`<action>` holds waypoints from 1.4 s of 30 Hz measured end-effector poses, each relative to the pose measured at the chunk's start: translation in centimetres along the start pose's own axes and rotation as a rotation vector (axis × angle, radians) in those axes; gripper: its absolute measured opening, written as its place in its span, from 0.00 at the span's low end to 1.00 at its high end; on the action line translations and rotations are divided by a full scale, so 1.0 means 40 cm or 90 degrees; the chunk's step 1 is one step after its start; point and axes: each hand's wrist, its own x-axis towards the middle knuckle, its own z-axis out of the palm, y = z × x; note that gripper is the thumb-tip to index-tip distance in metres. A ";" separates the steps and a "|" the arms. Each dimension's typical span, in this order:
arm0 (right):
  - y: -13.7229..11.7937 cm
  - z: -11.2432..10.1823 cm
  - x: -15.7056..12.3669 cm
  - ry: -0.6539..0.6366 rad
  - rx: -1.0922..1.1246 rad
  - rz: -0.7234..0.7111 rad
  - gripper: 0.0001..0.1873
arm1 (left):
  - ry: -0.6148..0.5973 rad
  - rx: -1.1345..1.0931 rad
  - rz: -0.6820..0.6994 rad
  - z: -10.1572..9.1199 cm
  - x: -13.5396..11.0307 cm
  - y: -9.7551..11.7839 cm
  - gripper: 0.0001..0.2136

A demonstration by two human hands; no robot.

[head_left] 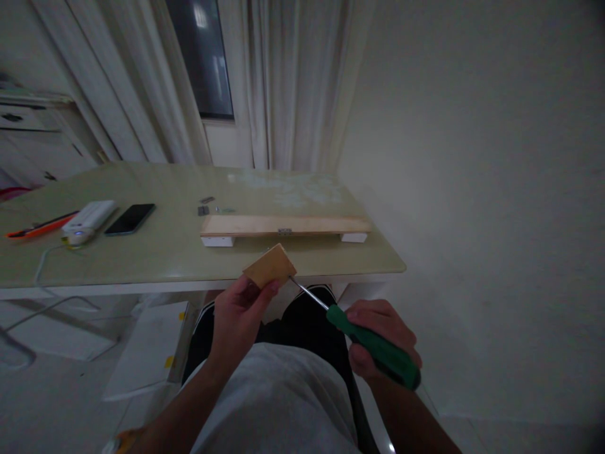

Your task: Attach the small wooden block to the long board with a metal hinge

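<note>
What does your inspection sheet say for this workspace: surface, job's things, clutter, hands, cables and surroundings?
Surface: pale green table, with a long wooden board raised on white blocks.
Job's things: small wooden piece; green-handled screwdriver, tip at the piece's edge.
Clutter: black phone, white power bank, orange tool, small metal parts.
Hands: left hand holds the small wooden piece in its fingers; right hand grips the green-handled screwdriver.
Cables: pale cable by the power bank.
Surroundings: curtains, dark window, plain wall.

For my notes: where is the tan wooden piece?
The tan wooden piece is central in head view, in the left hand, green-handled screwdriver tip beside it.
</note>
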 end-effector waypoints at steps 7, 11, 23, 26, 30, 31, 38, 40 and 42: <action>-0.021 0.030 0.053 -0.042 -0.037 0.009 0.12 | 0.022 0.072 0.045 -0.014 0.030 -0.034 0.12; -0.010 0.045 0.051 -0.128 -0.009 0.042 0.19 | 0.024 0.124 0.064 -0.020 0.055 -0.046 0.12; 0.016 0.039 0.033 -0.210 0.277 0.373 0.16 | 0.039 0.240 0.099 -0.033 0.086 -0.093 0.13; 0.033 0.050 0.020 -0.180 0.277 0.436 0.12 | 0.064 0.307 0.132 -0.034 0.087 -0.089 0.12; 0.060 0.055 0.008 -0.233 0.204 0.356 0.12 | 0.106 0.328 0.149 -0.043 0.094 -0.088 0.12; 0.066 0.055 0.006 -0.246 0.174 0.316 0.12 | 0.110 0.325 0.152 -0.045 0.098 -0.088 0.12; 0.086 0.077 -0.013 -0.250 0.003 0.200 0.14 | 0.097 0.403 0.175 -0.043 0.118 -0.073 0.16; 0.093 0.086 -0.023 -0.245 -0.050 0.176 0.15 | 0.086 0.409 0.171 -0.038 0.122 -0.068 0.17; 0.103 0.092 -0.029 -0.250 -0.097 0.148 0.15 | 0.078 0.420 0.166 -0.036 0.130 -0.066 0.17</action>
